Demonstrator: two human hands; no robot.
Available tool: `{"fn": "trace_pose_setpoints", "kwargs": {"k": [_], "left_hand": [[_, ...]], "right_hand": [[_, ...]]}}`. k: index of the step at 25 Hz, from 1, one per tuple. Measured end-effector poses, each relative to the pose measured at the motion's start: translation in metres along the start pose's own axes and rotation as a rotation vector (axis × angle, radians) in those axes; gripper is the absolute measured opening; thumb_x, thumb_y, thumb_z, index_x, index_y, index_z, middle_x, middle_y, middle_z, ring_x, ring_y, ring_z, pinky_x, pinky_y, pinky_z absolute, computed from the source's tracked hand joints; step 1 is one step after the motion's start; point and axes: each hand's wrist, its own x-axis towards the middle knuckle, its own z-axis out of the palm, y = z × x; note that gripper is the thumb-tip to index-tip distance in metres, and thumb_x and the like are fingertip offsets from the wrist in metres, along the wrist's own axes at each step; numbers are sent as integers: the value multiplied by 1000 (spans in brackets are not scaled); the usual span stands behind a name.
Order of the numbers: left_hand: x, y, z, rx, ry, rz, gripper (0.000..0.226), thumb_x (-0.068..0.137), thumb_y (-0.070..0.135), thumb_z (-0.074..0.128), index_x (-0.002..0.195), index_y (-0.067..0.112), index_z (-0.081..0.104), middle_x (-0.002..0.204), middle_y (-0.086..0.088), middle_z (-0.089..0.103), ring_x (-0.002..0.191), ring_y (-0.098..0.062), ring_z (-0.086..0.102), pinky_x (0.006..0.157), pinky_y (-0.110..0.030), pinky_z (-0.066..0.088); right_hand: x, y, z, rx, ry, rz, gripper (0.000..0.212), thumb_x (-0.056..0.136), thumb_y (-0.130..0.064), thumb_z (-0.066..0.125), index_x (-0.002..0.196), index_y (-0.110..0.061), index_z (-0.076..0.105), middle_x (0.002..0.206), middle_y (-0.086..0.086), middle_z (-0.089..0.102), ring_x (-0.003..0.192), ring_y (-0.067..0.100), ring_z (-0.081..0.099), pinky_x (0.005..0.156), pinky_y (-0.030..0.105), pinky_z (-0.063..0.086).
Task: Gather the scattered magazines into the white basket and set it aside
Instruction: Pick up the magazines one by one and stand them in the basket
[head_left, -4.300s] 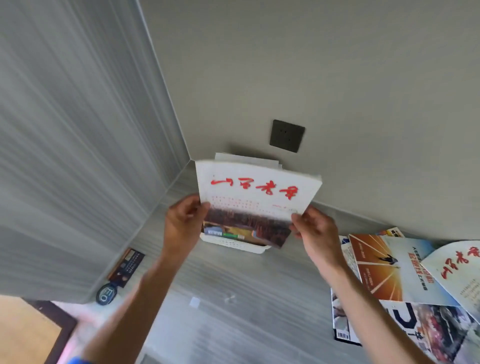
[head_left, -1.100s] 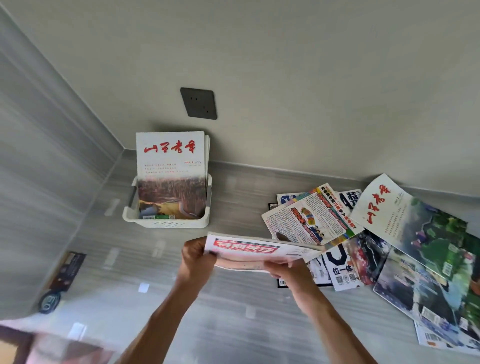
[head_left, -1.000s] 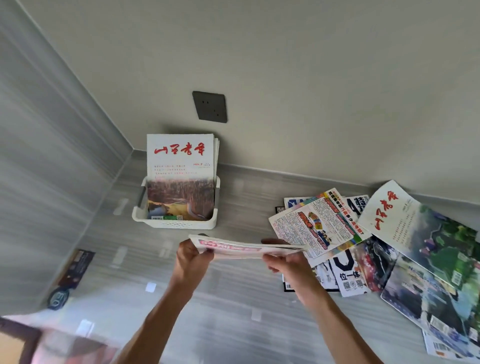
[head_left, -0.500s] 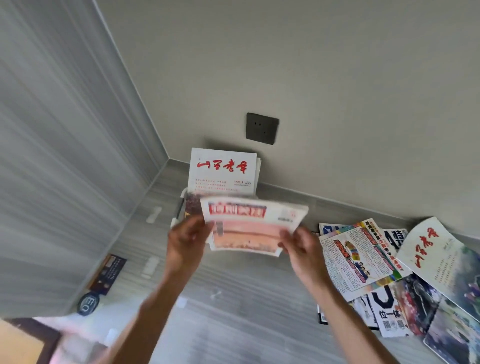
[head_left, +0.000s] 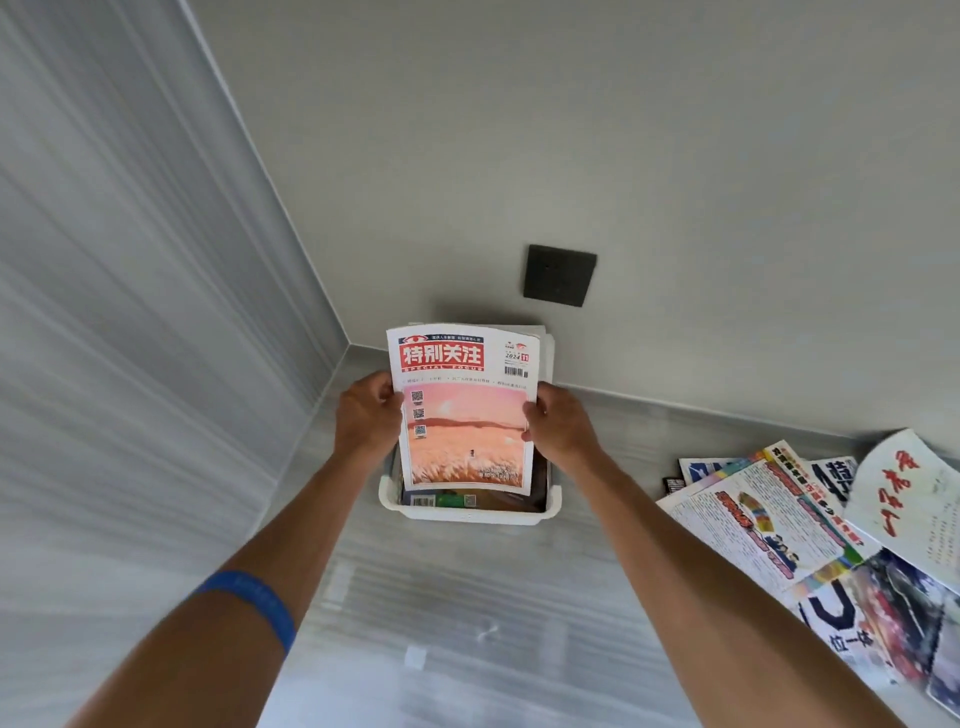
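Note:
A magazine with a pink sunset cover and a red title (head_left: 465, 415) stands upright over the white basket (head_left: 467, 513) in the corner. My left hand (head_left: 365, 415) grips its left edge and my right hand (head_left: 557, 427) grips its right edge. Its lower edge sits inside the basket, in front of other magazines whose white tops (head_left: 544, 345) show behind it. Several loose magazines (head_left: 763, 525) lie fanned out on the grey surface at the right, one with red brush lettering (head_left: 906, 499) on top.
A dark wall plate (head_left: 559, 275) is on the back wall above the basket. A striped grey wall (head_left: 130, 312) closes the left side. Small white scraps (head_left: 415, 656) lie on the grey surface (head_left: 467, 597) near me.
Both hands carried the pink magazine from the pile at the right to the basket, turned it upright and lowered it in front of the red-lettered one standing there.

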Motion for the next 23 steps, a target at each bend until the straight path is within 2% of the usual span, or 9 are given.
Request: {"fn": "trace_pose_setpoints", "kwargs": {"k": [3,5,10,12,14,16,18,20,23], "left_hand": [[10,-16,13,76,-58,0,9,93,12,58,95,11,67,104,-8,75,79,-15,64,54,-16,41],[13,-24,24,93,-100,-11,9,92,12,60,97,10,67,104,-8,74,83,-16,66,57,-17,43],[-3,-23,34,65,-104,-123,35,87,16,64,121,17,54,121,-10,67,98,-26,64,78,-38,54],[-24,-16,41,28,-74,-18,45,86,6,60,128,17,51,129,-11,63,110,-30,62,93,-43,53],[-62,-1,64,-39,-84,100,53,86,-1,56,135,17,49,135,-10,59,122,-28,56,105,-44,46],[-107,17,96,-76,-175,209,53,87,-2,56,137,15,50,138,-8,57,127,-25,52,110,-37,39],[-149,31,133,-61,-304,301,53,85,-3,57,136,12,52,137,-7,57,127,-23,52,108,-25,34],[-182,33,161,-10,-444,310,57,84,-4,55,138,14,50,139,-6,56,128,-21,52,105,-18,31],[-214,28,189,118,-574,243,59,86,2,53,142,18,44,143,-6,53,131,-20,49,106,-21,32]], "right_hand": [[9,13,11,-30,-19,43,24,99,-14,44,117,-4,57,124,17,64,98,35,68,86,46,55],[10,23,18,-6,-24,97,25,97,-11,44,119,-7,56,120,17,66,94,34,70,80,40,56],[-14,42,21,222,67,165,48,87,-12,53,131,-25,42,123,4,65,100,25,65,83,37,53],[-41,69,17,255,40,222,46,85,-17,57,129,-28,46,126,1,63,101,24,66,86,41,55],[-73,115,4,191,56,324,41,85,-14,59,125,-22,53,122,2,64,98,25,67,83,37,54],[-104,165,-18,83,188,477,24,83,-14,59,107,-20,57,103,2,70,90,26,68,73,31,50],[-130,212,-46,73,368,715,17,83,-23,60,98,-19,55,96,7,73,84,28,68,72,33,53],[-147,246,-66,62,456,897,41,84,-43,64,107,-11,53,103,13,72,86,31,67,75,38,55],[-164,280,-76,-107,361,996,76,79,-71,57,113,-3,51,101,15,68,81,29,63,71,36,50]]}}
